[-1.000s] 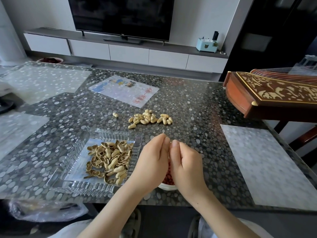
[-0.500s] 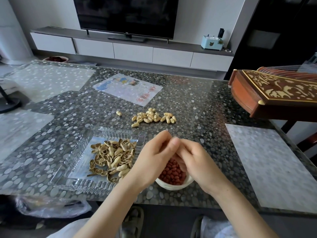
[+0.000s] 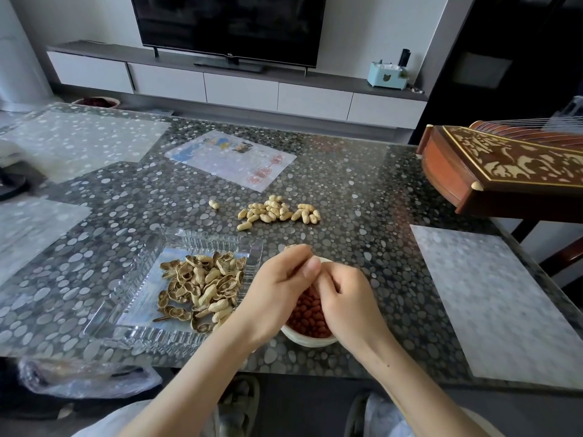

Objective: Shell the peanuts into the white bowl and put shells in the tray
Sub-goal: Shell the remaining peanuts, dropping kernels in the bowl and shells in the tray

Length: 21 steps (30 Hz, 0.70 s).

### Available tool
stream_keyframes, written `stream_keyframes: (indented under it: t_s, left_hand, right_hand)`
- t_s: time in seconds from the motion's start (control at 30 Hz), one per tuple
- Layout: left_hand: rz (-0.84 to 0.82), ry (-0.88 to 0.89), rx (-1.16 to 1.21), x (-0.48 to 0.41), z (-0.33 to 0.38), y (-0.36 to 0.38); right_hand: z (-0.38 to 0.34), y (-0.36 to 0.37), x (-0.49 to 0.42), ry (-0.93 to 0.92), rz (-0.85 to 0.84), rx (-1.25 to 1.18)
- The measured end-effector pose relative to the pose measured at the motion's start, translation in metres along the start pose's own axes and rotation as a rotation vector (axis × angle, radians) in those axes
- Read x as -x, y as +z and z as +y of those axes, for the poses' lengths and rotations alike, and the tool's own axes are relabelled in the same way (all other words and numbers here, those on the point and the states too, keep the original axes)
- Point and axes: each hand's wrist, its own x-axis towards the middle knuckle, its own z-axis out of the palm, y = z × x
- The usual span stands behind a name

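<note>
Raised, left hand [image 3: 277,290] and right hand [image 3: 345,299] bare the white bowl [image 3: 310,342] on pebbled table [image 3: 362,190] facing television [image 3: 227,23]; hands curled, hold unseen.

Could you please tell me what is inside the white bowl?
Red-skinned peanut kernels lie in the white bowl; the left hand and right hand hover over it, hiding its far part.

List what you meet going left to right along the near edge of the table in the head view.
Glass tray holding empty shells → left hand → right hand → pale speckled mat.
</note>
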Motion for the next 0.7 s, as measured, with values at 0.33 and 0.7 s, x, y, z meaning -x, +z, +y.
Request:
stream_keyframes:
  t_s: [0.33,0.7]
  left_hand:
    - [0.071,-0.105,0.483,0.004,0.015,0.008]
    - [0.275,0.02,0.029,0.002,0.013,0.017]
  right_hand:
    - [-0.003,0.001,-0.002,-0.359,0.147,0.148]
    - [-0.007,0.014,-0.007,-0.058,0.185,-0.105]
